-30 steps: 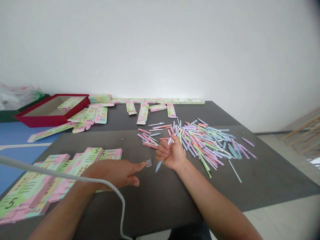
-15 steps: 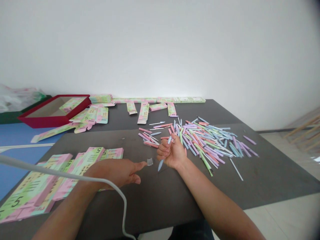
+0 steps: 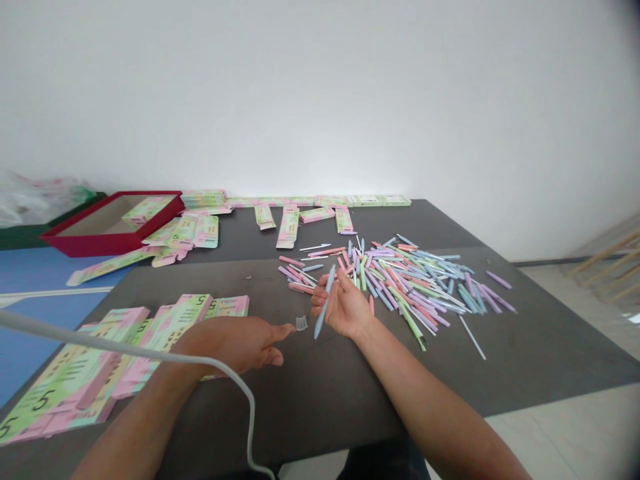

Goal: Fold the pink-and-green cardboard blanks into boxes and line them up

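My right hand point(image 3: 345, 307) holds a light blue pen point(image 3: 325, 303) across its fingers, palm turned up and the grip loose. The pen slants, its lower tip pointing toward the near side of the table. My left hand point(image 3: 240, 343) is over the near-left table with its index finger stretched out and its thumb apart. That fingertip is at a small clear plastic piece point(image 3: 301, 323); whether it touches, I cannot tell. Close to my right hand spreads a heap of pastel pens point(image 3: 400, 280), pink, purple, blue and green. Printed pink-and-green boxes point(image 3: 130, 353) lie beneath and beside my left forearm.
A red tray point(image 3: 110, 227) with a box in it stands at the back left, flattened cartons point(image 3: 183, 233) beside it. More boxes point(image 3: 290, 200) line the wall. A white cable point(image 3: 220, 367) crosses in front of my left arm. The dark table point(image 3: 280, 413) ends near me.
The fingers of my right hand have loosened from a fist, and the blue pen now shows along its whole length. My left hand has stayed almost still.
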Available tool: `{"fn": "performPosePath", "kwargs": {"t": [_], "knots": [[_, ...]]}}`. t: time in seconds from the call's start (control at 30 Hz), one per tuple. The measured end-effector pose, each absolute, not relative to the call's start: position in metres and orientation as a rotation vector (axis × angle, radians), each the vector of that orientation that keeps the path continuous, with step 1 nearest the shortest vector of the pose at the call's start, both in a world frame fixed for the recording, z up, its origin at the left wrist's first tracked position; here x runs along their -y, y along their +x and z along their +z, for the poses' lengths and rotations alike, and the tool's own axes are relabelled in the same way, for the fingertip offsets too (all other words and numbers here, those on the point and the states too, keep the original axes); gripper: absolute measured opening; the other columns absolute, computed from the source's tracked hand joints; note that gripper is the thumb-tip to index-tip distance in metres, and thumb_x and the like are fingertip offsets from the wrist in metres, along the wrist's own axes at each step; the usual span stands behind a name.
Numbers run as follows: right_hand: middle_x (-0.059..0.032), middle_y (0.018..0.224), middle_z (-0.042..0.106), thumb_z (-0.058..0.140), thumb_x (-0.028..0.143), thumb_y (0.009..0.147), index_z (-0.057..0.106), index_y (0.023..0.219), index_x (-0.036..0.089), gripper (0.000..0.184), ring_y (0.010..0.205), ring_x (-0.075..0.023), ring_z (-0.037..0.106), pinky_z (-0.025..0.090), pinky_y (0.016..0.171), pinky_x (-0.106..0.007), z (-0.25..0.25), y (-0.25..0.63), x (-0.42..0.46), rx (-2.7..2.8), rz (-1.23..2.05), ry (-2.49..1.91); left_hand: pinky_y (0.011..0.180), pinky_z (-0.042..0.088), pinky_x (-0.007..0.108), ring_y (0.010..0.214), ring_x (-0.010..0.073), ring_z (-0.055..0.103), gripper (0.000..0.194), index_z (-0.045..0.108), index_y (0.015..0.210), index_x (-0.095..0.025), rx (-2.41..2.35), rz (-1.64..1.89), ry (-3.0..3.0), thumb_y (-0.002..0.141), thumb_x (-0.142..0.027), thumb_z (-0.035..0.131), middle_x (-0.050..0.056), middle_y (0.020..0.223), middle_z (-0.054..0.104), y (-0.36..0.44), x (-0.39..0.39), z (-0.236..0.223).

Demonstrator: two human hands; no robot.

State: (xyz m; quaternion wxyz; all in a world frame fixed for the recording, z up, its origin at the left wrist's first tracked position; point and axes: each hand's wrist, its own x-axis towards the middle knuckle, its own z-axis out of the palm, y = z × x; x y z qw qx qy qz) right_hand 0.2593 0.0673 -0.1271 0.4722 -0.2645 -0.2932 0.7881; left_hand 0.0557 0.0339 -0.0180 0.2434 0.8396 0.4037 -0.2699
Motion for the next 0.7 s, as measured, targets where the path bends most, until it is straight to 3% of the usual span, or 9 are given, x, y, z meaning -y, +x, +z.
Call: {"fn": "performPosePath", "kwargs": {"t": [0.07, 0.17, 0.33, 0.47, 0.57, 0.63, 0.7], "knots": [[0.0032, 0.059, 0.049, 0.049, 0.055, 0.083, 0.049, 0.074, 0.021, 0.036, 0.055, -0.0143, 0.048, 0.042, 0.057, -0.028, -0.129, 0.254, -0.067, 0.928, 1.801, -0.787, 0.070, 0.050, 0.033, 0.091, 0.0278, 0.069, 0.048, 0.047, 0.140, -0.022, -1.097, -0.719, 2.276, 0.093, -0.030, 0.042, 0.010, 0.103, 0.074, 0.054, -0.033, -0.016], [0.0016, 0.059, 0.052, 0.049, 0.048, 0.083, 0.053, 0.069, 0.019, 0.032, 0.055, -0.0135, 0.048, 0.039, 0.056, -0.026, -0.132, 0.245, -0.068, 1.158, 1.644, -0.981, 0.065, 0.049, 0.031, 0.084, 0.0257, 0.070, 0.048, 0.046, 0.140, -0.022, -1.071, -0.695, 2.284, 0.093, -0.028, 0.041, 0.008, 0.096, 0.075, 0.051, -0.031, -0.014], [0.0043, 0.049, 0.045, 0.062, 0.023, 0.074, 0.056, 0.053, 0.019, 0.023, 0.055, -0.0116, 0.043, 0.033, 0.056, -0.024, -0.141, 0.211, -0.071, 1.532, 1.393, -1.203, 0.064, 0.048, 0.029, 0.083, 0.0252, 0.070, 0.049, 0.045, 0.140, -0.018, -1.064, -0.679, 2.320, 0.093, -0.026, 0.040, 0.010, 0.098, 0.074, 0.047, -0.027, -0.006], [0.0039, 0.042, 0.041, 0.066, 0.011, 0.065, 0.047, 0.043, 0.019, 0.030, 0.062, -0.0170, 0.056, 0.040, 0.062, -0.027, -0.149, 0.166, -0.066, 1.802, 1.310, -1.336, 0.064, 0.048, 0.027, 0.076, 0.0230, 0.068, 0.048, 0.046, 0.139, -0.016, -1.129, -0.666, 2.302, 0.093, -0.028, 0.040, 0.008, 0.091, 0.074, 0.046, -0.024, 0.003], [-0.0051, 0.065, 0.063, 0.064, 0.017, 0.070, 0.060, 0.069, 0.017, 0.004, 0.082, -0.0299, 0.066, 0.047, 0.070, -0.037, -0.151, 0.142, -0.058, 1.883, 1.195, -1.492, 0.068, 0.048, 0.026, 0.074, 0.0214, 0.068, 0.048, 0.047, 0.139, -0.017, -1.114, -0.617, 2.313, 0.092, -0.027, 0.042, 0.006, 0.085, 0.074, 0.039, -0.020, 0.007], [-0.0154, 0.084, 0.069, 0.061, 0.018, 0.073, 0.061, 0.094, 0.013, 0.021, 0.092, -0.0369, 0.066, 0.048, 0.075, -0.045, -0.150, 0.137, -0.051, 1.897, 1.123, -1.562, 0.069, 0.048, 0.026, 0.075, 0.0213, 0.067, 0.047, 0.048, 0.138, -0.016, -1.130, -0.578, 2.318, 0.093, -0.027, 0.040, 0.006, 0.085, 0.074, 0.032, -0.015, 0.010], [-0.0295, 0.103, 0.065, 0.058, 0.018, 0.076, 0.049, 0.121, 0.005, 0.048, 0.098, -0.0418, 0.064, 0.046, 0.078, -0.053, -0.148, 0.138, -0.044, 1.875, 1.056, -1.607, 0.070, 0.048, 0.026, 0.078, 0.0219, 0.067, 0.046, 0.050, 0.137, -0.015, -1.161, -0.532, 2.324, 0.094, -0.027, 0.037, 0.006, 0.088, 0.075, 0.024, -0.009, 0.013]]}}
